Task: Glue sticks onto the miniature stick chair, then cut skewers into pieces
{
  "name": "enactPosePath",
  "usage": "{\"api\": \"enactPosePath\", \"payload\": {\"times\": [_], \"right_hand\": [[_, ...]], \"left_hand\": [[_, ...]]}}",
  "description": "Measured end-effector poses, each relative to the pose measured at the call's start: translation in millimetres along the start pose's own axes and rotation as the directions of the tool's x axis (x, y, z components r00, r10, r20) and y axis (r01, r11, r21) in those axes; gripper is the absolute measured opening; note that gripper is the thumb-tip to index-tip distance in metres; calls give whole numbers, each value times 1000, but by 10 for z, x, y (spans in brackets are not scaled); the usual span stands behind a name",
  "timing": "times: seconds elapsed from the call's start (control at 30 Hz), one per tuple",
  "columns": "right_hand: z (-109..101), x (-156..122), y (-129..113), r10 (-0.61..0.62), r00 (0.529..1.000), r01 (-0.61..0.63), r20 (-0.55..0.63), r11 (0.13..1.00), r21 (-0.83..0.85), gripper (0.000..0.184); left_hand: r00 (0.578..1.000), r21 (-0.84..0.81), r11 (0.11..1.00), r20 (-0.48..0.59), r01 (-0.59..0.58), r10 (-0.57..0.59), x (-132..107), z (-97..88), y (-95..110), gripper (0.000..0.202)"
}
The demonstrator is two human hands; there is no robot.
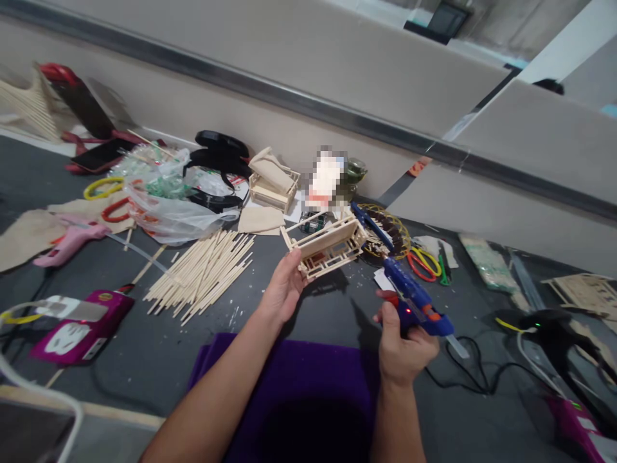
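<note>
My left hand (284,289) grips a small frame model built of thin wooden sticks (328,244), holding it up above the dark table (144,341). My right hand (402,344) is closed round the handle of a blue hot glue gun (409,292). The gun's nozzle points up and left, right beside the model's right end. A red light glows on the gun's body. A purple cloth (299,392) lies below both forearms.
A heap of loose wooden sticks (202,270) lies left of the hands. A pink glue gun (67,244), plastic bags (164,199), another stick model (272,180), scissors (424,263) and cables (472,373) litter the table. A grey partition wall stands behind.
</note>
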State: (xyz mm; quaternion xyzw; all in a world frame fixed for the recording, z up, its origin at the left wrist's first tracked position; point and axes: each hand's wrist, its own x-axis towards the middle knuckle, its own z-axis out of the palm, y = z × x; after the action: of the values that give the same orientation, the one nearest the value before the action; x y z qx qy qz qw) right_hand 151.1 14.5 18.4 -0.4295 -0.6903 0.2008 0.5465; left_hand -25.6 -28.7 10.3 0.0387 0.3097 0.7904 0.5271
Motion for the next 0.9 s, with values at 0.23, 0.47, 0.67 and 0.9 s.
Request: {"api": "enactPosePath", "payload": {"times": [0.23, 0.47, 0.67, 0.9], "right_hand": [[54, -71, 64, -284, 919, 322, 272, 941, -106, 21], [112, -167, 115, -265, 891, 316, 367, 945, -85, 22], [101, -146, 50, -126, 992, 127, 12, 988, -89, 20], [123, 22, 45, 233, 947, -174, -224, 952, 253, 22]], "left_hand": [[994, 40, 994, -16, -104, 105, -30, 9, -8, 56], [988, 58, 987, -20, -149, 150, -59, 26, -11, 59], [1000, 14, 1000, 9, 5, -5, -33, 16, 19, 50], [963, 40, 972, 134, 230, -233, -13, -1, 24, 58]]}}
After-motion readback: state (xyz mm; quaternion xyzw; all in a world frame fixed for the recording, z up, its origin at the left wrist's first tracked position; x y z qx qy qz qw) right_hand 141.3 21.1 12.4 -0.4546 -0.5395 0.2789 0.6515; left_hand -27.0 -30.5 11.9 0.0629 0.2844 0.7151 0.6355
